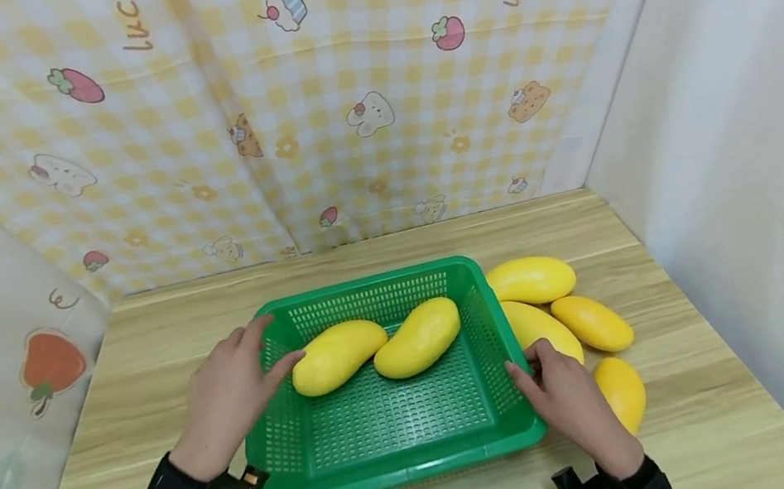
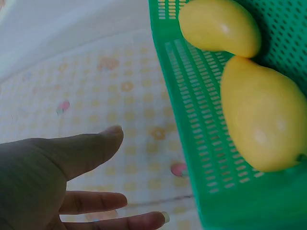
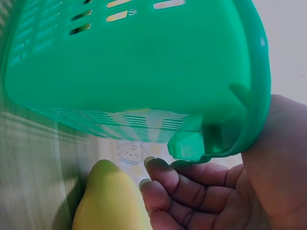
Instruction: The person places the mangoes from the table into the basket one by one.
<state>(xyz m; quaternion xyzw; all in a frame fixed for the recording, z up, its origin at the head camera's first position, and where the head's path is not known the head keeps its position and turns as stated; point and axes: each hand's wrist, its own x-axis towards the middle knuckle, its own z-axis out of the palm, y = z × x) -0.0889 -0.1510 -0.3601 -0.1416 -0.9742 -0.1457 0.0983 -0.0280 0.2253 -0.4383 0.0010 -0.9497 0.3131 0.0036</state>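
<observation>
A green plastic basket [image 1: 409,469] with slotted walls stands on the table, and two yellow mangoes, a left mango [image 1: 338,357] and a right mango [image 1: 418,338], lie in its back half. My left hand [image 1: 227,389] is over the basket's left rim, thumb and fingers spread, its thumb tip overlapping the left mango's end in the head view. In the left wrist view that hand [image 2: 72,177] holds nothing. My right hand [image 1: 572,399] grips the basket's right rim, thumb on top. The right wrist view shows its curled fingers [image 3: 196,184] under the rim.
Several more mangoes lie on the wooden table [image 1: 700,402] right of the basket, among them one [image 1: 531,280] at the back and one [image 1: 620,392] close behind the right hand. A yellow checked cloth [image 1: 351,167] hangs at the back, with pale walls on both sides.
</observation>
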